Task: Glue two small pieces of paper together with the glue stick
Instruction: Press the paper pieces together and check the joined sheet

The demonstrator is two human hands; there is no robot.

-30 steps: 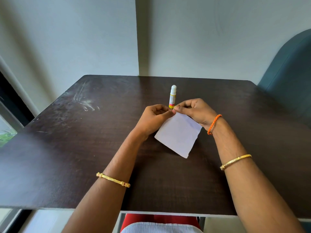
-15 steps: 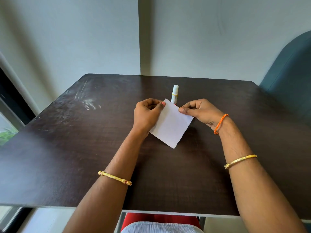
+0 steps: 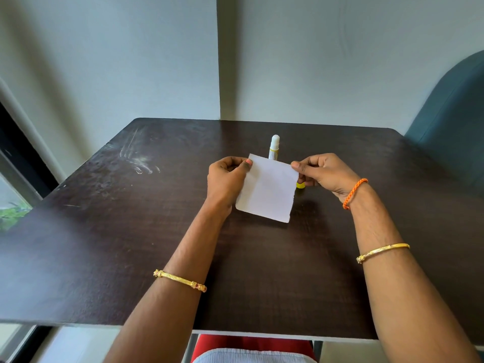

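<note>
my left hand (image 3: 227,179) and right hand (image 3: 323,172) pinch the paper (image 3: 267,188) up before the glue stick (image 3: 274,147); gluing looks next

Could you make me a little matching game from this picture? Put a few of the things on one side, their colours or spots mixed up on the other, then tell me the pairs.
Things:
1. paper
2. glue stick
3. braided band
4. table

Descriptions:
A. orange, on the right wrist
B. dark brown, under everything
C. white, held at its top corners by the left hand and the right hand
D. standing upright behind the paper

Pairs: 1-C, 2-D, 3-A, 4-B
</note>
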